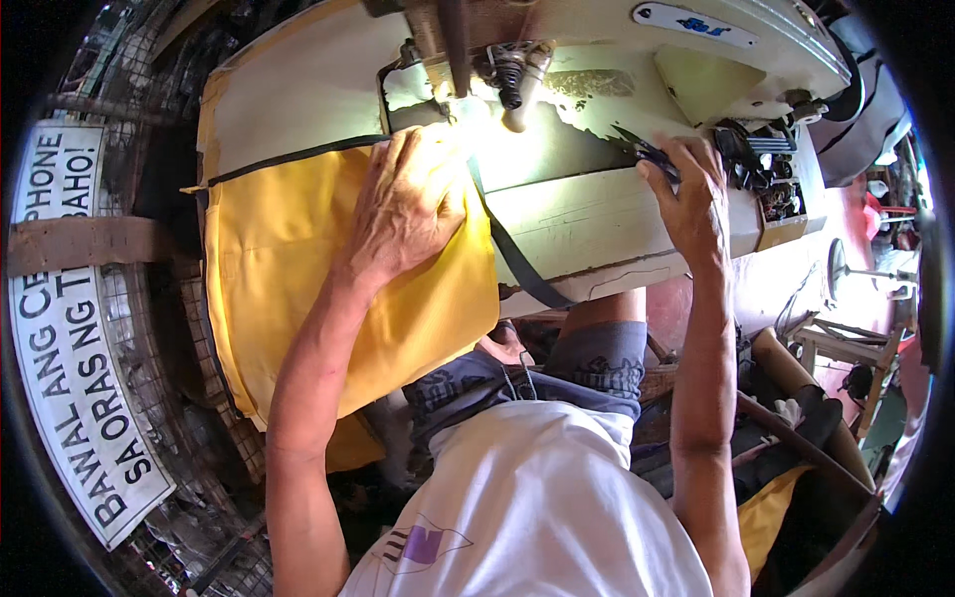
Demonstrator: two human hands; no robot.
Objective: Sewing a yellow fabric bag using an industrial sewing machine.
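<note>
My left hand is closed on a yellow fabric panel at its upper right corner, beside the brightly lit needle area of a sewing machine. Black binding tape edges the panel's far side. From near my left fingers, a loose black strip trails over the table's front edge. My right hand grips small dark scissors above the table, blades pointing left and away from me. Glare and my left fingers hide the needle and the exact grip point.
The pale sewing table has worn, peeling patches. Dark tools and small parts lie at its right end. A wire grid with a white lettered sign stands at left. A fan and a wooden frame are at right.
</note>
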